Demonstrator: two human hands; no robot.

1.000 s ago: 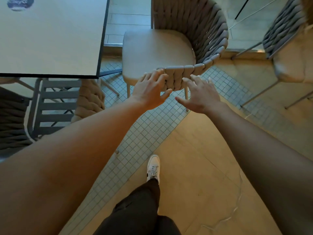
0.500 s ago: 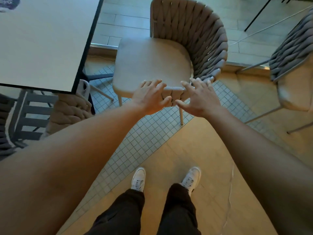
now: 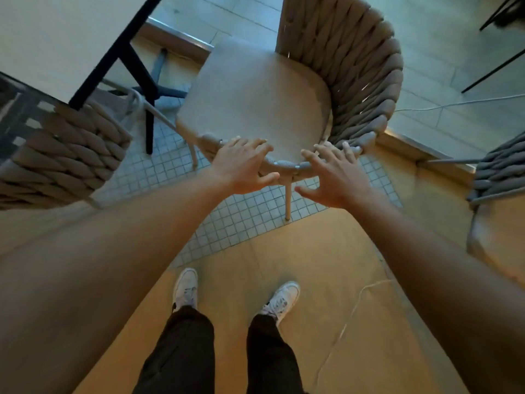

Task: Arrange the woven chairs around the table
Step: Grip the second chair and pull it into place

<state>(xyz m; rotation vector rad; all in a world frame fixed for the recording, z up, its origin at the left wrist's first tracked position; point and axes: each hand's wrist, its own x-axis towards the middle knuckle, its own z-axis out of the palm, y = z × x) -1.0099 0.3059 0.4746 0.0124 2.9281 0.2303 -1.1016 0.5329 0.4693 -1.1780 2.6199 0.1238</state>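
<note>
A beige woven chair with a cushioned seat and a curved braided back stands in front of me, beside the corner of the light-topped table. My left hand lies over the chair's near rim, fingers spread on top and thumb on the near side, not closed around it. My right hand hovers at the same rim to the right, fingers splayed with the fingertips at the weave and the thumb held apart. A second woven chair sits tucked at the table on the left.
A grey woven chair stands at the right edge. The table's black legs spread over the small-tiled floor strip. A thin cable runs across the floor by my right shoe. A raised sill lies behind the chair.
I have stepped closer and both feet now stand together. Both hands have come down onto the chair's near rim, and the table has shifted towards the upper left of the view.
</note>
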